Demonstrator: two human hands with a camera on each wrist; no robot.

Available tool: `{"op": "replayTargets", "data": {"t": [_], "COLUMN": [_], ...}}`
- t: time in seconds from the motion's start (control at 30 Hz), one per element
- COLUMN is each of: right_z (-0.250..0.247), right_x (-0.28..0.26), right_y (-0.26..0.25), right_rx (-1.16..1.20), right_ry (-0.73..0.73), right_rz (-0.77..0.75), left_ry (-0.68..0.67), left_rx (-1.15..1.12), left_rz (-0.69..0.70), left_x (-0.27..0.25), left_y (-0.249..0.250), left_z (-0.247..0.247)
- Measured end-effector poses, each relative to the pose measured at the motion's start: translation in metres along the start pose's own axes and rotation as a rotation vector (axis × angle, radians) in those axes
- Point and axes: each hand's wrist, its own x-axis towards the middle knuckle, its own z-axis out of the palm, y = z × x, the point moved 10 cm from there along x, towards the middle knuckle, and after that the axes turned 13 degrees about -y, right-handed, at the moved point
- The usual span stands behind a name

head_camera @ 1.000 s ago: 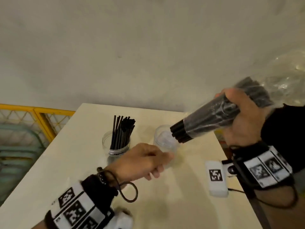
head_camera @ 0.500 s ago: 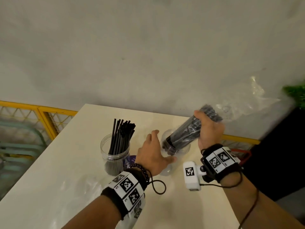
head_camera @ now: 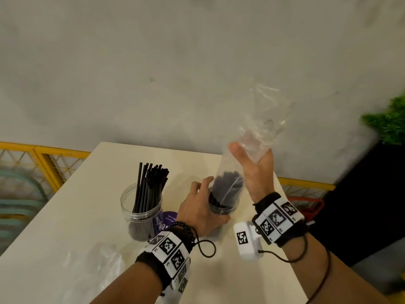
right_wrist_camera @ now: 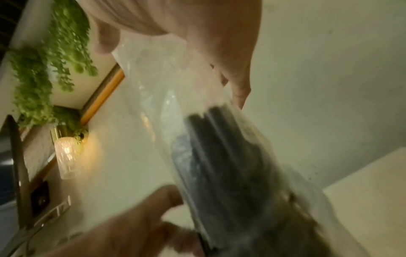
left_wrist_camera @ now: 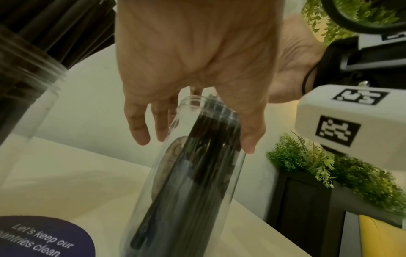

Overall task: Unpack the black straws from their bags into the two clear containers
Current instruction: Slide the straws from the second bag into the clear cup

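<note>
Black plastic straws (head_camera: 149, 189) stand upright in left clear round plastic container (head_camera: 141, 207) on pale table (head_camera: 72, 216). Left hand (head_camera: 200, 210) curls around second clear container (head_camera: 223, 210), just right of first. Bundle of black straws (head_camera: 228, 187) sits in it, clear plastic bag (head_camera: 256, 137) still over tops. Right hand (head_camera: 255, 172) grips bag's upper part, fingers closed round plastic.

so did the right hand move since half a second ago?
Yes. The right hand slid up the bag, away from the right container, which stays on the table; the straws are inside.
</note>
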Motion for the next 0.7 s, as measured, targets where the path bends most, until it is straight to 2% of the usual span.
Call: {"op": "replayTargets", "data": {"t": [0.17,0.27,0.37,0.5,0.6,0.7], "right_z": [0.000,-0.016,-0.020,-0.035,-0.047,-0.057], "right_x": [0.005,0.005,0.007,0.001,-0.010,-0.027], "right_y": [-0.020,-0.042,-0.055,-0.073,-0.099,-0.129], "right_rx": [-0.209,-0.183,-0.281,-0.227,-0.202,-0.277], "right_ry": [0.040,0.123,0.097,0.145,0.188,0.210], "right_rz": [0.007,-0.083,-0.085,-0.091,-0.143,-0.220], "left_ry": [-0.006,-0.009,-0.019,-0.049,-0.085,-0.096], "left_rx": [-0.013,-0.030,-0.046,-0.080,-0.103,-0.104], "left_rz": [0.006,0.000,-0.008,-0.002,-0.037,-0.065], "left_x": [-0.003,-0.005,-0.006,-0.009,-0.013,-0.024], "left_y": [-0.001,-0.002,-0.002,0.000,-0.002,0.002], "left_z": [-0.002,-0.004,-0.004,-0.002,-0.002,-0.007]}}
